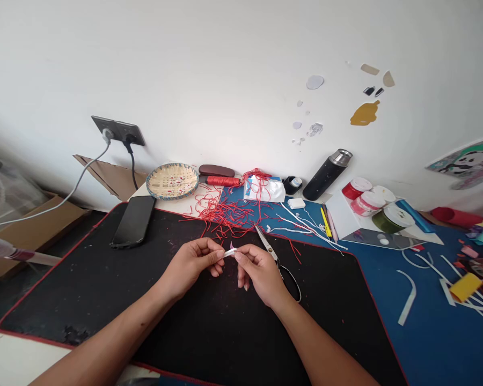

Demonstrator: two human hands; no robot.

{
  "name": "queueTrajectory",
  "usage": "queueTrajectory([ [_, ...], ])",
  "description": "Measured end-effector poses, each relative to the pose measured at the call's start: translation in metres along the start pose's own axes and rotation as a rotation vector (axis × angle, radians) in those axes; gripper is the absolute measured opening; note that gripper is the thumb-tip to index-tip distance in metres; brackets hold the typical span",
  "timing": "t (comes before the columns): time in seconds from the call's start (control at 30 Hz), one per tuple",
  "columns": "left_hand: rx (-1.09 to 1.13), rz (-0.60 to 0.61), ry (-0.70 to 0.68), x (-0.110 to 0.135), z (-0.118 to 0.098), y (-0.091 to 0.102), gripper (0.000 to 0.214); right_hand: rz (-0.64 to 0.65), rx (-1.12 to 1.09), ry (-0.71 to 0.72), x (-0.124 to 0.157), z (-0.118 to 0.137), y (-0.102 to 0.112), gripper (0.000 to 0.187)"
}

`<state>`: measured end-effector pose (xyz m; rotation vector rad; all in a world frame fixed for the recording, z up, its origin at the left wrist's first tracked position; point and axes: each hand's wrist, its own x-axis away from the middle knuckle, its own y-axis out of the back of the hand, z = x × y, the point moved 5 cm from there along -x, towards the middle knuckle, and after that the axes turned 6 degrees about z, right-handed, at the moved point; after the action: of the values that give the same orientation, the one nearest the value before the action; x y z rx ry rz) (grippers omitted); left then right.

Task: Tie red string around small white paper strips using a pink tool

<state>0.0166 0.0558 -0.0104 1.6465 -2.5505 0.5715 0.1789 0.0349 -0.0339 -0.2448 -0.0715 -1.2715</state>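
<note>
Above the middle of the black mat [201,332], my two hands nearly meet. My left hand [199,260] pinches one end of a small white strip [229,252] between thumb and fingers. At its other end, the thumb and forefinger of my right hand [261,271] are closed on the same strip. A tiny purple tip [232,245] sticks up beside it; what it belongs to I cannot make out. Scissors [270,250] lie just behind my right hand, which hides part of them. Many cut red cords [225,212] are heaped beyond my hands.
A black phone [133,221] lies on the mat's left. Behind stand a woven basket [172,182], a spool of red cord [222,181] and a black thermos [327,175]. To the right are paint jars [392,217], white paper strips [407,297] and a yellow paper piece [465,287].
</note>
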Motion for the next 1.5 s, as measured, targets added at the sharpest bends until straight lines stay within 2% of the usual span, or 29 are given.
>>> queueTrajectory([
  [0.2,0.047,0.003,0.002,0.000,0.002,0.002,0.033,-0.019,-0.022,0.005,0.000,-0.001,0.001,0.035],
  [0.4,0.101,-0.082,-0.044,-0.001,0.003,0.010,0.032,-0.024,-0.034,0.012,0.000,0.001,0.001,0.036],
  [0.6,-0.050,-0.092,-0.125,0.003,-0.002,0.002,0.029,0.045,-0.006,0.001,0.001,0.005,-0.005,0.041],
  [1.0,-0.342,-0.062,-0.166,0.008,0.002,-0.006,0.018,0.039,-0.015,0.018,0.000,0.002,-0.004,0.041],
  [1.23,-0.662,-0.063,-0.247,0.013,-0.005,-0.008,0.017,0.029,-0.003,0.029,-0.001,-0.001,-0.004,0.042],
  [1.5,-0.684,-0.066,-0.246,0.013,-0.005,-0.010,0.015,-0.012,0.055,0.033,0.000,-0.004,-0.002,0.040],
])
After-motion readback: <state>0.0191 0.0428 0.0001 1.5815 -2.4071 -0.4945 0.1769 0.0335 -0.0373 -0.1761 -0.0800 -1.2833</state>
